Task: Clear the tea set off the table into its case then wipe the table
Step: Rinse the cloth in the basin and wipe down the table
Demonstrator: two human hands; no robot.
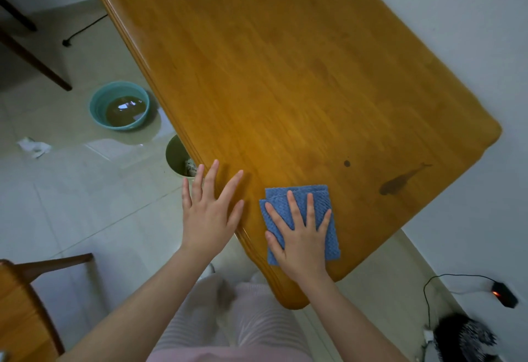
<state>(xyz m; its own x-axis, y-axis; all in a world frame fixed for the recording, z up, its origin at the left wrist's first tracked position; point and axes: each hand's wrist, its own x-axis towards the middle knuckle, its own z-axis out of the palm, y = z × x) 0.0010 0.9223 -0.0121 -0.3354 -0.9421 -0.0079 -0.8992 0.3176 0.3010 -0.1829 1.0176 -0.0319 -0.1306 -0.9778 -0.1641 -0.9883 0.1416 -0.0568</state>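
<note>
At the near corner of the surface (pixel 285 61), a folded blue cloth (pixel 333 244) lies flat on the wood, close to the near edge.

1. Right hand (pixel 301 243): laid palm-down on the cloth. Its fingers (pixel 311 207) are straight and spread, pressing the cloth down, not curled round it.
2. Left hand (pixel 210 219): released, holding nothing. Its fingers (pixel 210 179) are extended and splayed over the left edge of the surface; contact with the wood cannot be confirmed.
3. Tea set and case: neither is in view, and no item of the set stands on the visible surface. Judgement: the clearing step appears done and wiping is the step in hand.
4. Marks outstanding: a long dark stain (pixel 400 184) and a small round spot (pixel 347 163).
5. Governing relation: both marks lie ahead and to the right of the cloth, apart from it. The spot is the nearer; the stain lies beyond, near the right edge. The stain's long axis runs diagonally, from near-left to far-right. The right hand is much the nearer of the two, and a stroke forward and rightward along that axis would likely cover both.
6. Floor, left: a teal basin (pixel 98 104) of brownish water and a bin (pixel 171 153) partly under the edge.
</note>
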